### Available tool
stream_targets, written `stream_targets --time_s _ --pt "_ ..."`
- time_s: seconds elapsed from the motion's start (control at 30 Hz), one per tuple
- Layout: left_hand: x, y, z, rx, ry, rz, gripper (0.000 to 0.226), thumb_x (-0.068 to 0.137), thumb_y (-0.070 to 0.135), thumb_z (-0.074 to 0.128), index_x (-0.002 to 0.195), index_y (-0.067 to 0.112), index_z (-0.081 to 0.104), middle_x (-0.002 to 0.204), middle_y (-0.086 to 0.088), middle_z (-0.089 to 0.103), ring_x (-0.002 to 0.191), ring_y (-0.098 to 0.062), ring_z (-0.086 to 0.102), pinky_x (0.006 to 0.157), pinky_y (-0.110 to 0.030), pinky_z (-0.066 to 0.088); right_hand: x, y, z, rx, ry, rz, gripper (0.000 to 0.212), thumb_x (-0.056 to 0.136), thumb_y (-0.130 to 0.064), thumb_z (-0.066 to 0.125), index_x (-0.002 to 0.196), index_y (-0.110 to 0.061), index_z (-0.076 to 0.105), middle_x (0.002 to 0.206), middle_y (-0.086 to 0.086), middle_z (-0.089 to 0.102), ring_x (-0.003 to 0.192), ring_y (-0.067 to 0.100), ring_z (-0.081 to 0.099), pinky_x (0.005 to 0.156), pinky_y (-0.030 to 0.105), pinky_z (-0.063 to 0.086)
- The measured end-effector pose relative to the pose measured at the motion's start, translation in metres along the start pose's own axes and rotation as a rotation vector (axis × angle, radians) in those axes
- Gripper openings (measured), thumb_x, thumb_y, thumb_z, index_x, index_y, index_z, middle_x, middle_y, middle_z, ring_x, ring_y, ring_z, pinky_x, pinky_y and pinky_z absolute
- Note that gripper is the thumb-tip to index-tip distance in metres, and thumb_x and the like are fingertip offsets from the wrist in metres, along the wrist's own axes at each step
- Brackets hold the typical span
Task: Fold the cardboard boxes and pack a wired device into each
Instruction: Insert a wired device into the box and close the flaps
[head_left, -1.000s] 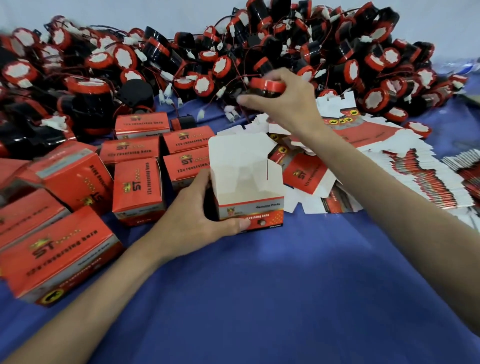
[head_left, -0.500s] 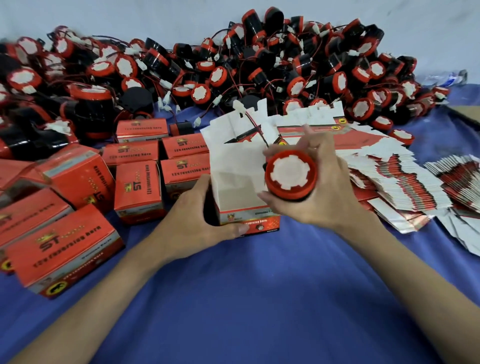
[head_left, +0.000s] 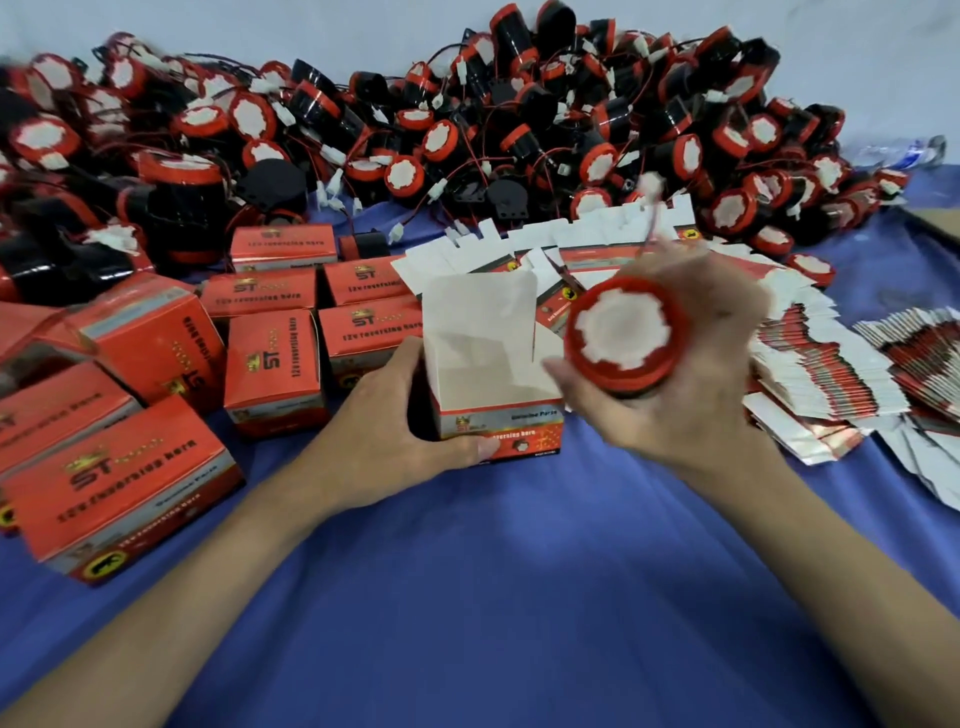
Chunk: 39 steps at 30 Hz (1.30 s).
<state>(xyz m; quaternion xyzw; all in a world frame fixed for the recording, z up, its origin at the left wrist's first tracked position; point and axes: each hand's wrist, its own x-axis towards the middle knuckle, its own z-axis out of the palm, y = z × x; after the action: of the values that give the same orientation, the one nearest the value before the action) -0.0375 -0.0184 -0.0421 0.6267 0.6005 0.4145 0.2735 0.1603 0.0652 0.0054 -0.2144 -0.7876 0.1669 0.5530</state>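
Just right of the open red-and-white cardboard box the left hand grips, the right hand clasps a round red-and-black wired device.

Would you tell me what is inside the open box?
Only bare white cardboard shows inside the open box; the horn is outside, in the right hand. The front wall hides its bottom.

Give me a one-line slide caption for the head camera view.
Packing step: left hand steadies an open box while the right hand holds a wired device beside its opening.
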Motion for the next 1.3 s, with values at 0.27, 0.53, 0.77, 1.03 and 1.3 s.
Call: stream_targets --time_s 0.27,0.53,0.77,1.03,1.3 --pt "-0.004 0.006 0.007 0.072 -0.060 0.065 0.085 0.058 0.061 0.076 0.131 0.036 0.040 0.123 0.025 0.056 0.115 0.004 0.053 0.097 -0.027 0.047 -0.008 -0.014 0.024 -0.421 -0.436 -0.258 0.064 0.090 -0.050 0.050 0.130 0.000 0.048 0.112 0.015 0.060 0.102 0.027 0.052 0.094 0.036 0.041" --pt "-0.003 0.005 0.005 0.095 -0.063 0.079 0.070 0.057 0.060 0.077 0.116 0.039 0.046 0.109 0.028 0.058 0.103 0.002 0.059 0.084 -0.021 0.050 0.001 -0.017 0.000 -0.636 -0.796 -0.260 0.065 0.091 -0.053 0.035 0.142 -0.013 0.045 0.126 0.003 0.059 0.108 0.024 0.053 0.092 0.037 0.041" --pt "-0.001 0.002 0.005 0.092 -0.055 0.123 0.078 0.062 0.053 0.079 0.129 0.032 0.044 0.115 0.024 0.057 0.109 0.001 0.056 0.090 -0.018 0.048 -0.008 -0.017 0.012 -0.497 -0.544 -0.262 0.046 0.086 -0.042 0.063 0.117 -0.009 0.069 0.107 0.013 0.066 0.089 0.033 0.061 0.074 0.047 0.051" --pt "-0.002 0.003 0.004 0.116 -0.046 0.124 0.065 0.061 0.046 0.082 0.115 0.029 0.050 0.105 0.025 0.058 0.099 0.002 0.058 0.078 -0.007 0.042 -0.008 -0.027 0.004 -0.746 -0.792 -0.267 0.053 0.096 -0.046 0.024 0.112 -0.024 0.069 0.117 -0.003 0.060 0.106 0.019 0.055 0.095 0.044 0.035" --pt "-0.002 0.003 0.002 0.123 -0.063 0.118 0.074 0.061 0.048 0.081 0.125 0.027 0.048 0.118 0.023 0.058 0.110 0.006 0.053 0.088 -0.005 0.040 0.009 0.002 -0.013 -0.490 0.084 -0.065 0.049 0.090 -0.027 0.063 0.130 -0.001 0.054 0.116 0.021 0.049 0.102 0.024 0.048 0.090 0.038 0.046"
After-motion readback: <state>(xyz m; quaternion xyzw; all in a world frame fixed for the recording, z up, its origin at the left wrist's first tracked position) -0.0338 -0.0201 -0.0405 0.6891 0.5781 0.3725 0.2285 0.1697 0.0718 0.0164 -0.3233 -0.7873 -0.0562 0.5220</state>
